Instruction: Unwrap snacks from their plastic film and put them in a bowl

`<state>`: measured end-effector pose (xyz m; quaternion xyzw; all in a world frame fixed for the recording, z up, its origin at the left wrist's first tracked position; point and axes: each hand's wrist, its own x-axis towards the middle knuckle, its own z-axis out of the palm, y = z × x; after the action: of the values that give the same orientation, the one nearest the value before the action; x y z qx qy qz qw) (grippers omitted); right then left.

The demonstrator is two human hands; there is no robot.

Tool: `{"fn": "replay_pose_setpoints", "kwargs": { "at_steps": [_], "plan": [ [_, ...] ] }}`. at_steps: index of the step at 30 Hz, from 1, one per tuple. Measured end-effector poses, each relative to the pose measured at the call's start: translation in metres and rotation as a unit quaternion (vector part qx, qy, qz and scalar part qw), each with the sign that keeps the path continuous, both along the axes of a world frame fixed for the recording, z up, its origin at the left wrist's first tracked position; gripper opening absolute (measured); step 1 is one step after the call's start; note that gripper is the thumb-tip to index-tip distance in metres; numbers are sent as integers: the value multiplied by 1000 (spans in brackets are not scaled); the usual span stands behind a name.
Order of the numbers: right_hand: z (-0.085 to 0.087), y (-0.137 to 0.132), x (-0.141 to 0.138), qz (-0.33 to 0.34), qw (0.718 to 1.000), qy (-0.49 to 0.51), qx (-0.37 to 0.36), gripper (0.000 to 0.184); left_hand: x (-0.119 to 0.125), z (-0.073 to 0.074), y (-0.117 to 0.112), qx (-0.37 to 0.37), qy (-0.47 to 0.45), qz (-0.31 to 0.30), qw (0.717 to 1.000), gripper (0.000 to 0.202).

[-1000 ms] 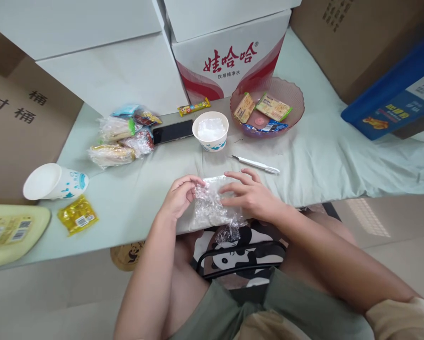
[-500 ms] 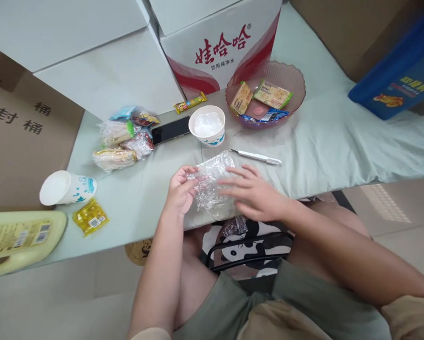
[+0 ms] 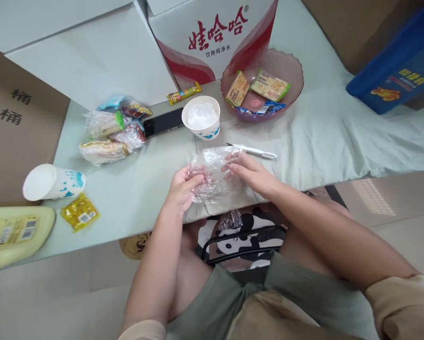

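Observation:
A crumpled sheet of clear plastic wrap [image 3: 213, 177] lies between my hands at the table's front edge. My left hand [image 3: 183, 188] pinches its left side, thumb on top. At the right side, the bent fingers of my right hand [image 3: 250, 172] close on the film. Just behind the wrap lies a white craft-knife-like pen tool [image 3: 257, 152], its thin dark tip pointing left. A paper cup [image 3: 206, 131] stands beyond, with clear crumpled plastic in it.
A pink bowl [image 3: 297, 78] holds wrapped biscuits. A phone [image 3: 164, 122], a yellow snack stick [image 3: 184, 93] and several wrapped snacks [image 3: 105, 151] lie behind left. A tipped paper cup [image 3: 68, 183], a yellow packet [image 3: 80, 211] and a pale yellow jug [image 3: 38, 231] are at left.
My right hand's spread fingers have drawn in and taken the film's right side. The wrap is pulled wider and raised slightly, and the view has shifted a little.

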<state>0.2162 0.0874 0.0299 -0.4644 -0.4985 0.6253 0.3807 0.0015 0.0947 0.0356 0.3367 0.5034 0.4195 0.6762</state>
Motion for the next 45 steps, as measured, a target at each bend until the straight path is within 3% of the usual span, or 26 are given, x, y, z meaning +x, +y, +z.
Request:
{"fn": "replay_pose_setpoints", "kwargs": {
  "at_steps": [3,8,12,16,19,23,26,27,30,33,35,37,41,43,45],
  "plan": [
    [-1,1,4,57,997,-41,11,16,4,-2,-1,37,30,56,997,42],
    [0,2,9,46,994,-72,66,20,2,-1,-2,66,68,27,995,41],
    [4,1,10,18,996,59,57,27,-5,3,-3,49,32,-2,998,53],
    [6,4,16,67,981,183,-9,37,-15,5,-2,33,-28,-39,998,31],
    [6,6,20,94,990,103,4,51,-20,5,0,63,-30,-90,993,40],
    [3,7,18,40,996,-66,45,30,-17,2,0,94,85,-115,985,26],
    [0,8,15,-41,998,-47,11,63,-11,-3,2,94,104,-73,987,41],
    [-1,9,15,-68,997,-32,0,63,-10,-5,3,106,99,-42,989,46],
    [1,12,16,-136,990,-32,5,35,-8,-8,7,178,122,85,973,43],
    [7,9,16,-175,972,-110,107,20,-4,-8,7,214,188,140,948,28],
    [11,5,13,-154,954,-149,211,13,3,-8,5,219,197,106,950,28],
    [12,0,8,-89,948,-146,268,11,14,-8,2,222,157,49,961,40],
    [8,-5,-4,37,981,-39,185,20,33,-12,-1,201,74,-63,975,66],
    [5,-2,-8,49,989,39,134,24,39,-15,0,190,74,-63,977,61],
    [3,1,-8,32,992,78,92,27,42,-16,4,178,64,-22,982,53]
  ]
}}
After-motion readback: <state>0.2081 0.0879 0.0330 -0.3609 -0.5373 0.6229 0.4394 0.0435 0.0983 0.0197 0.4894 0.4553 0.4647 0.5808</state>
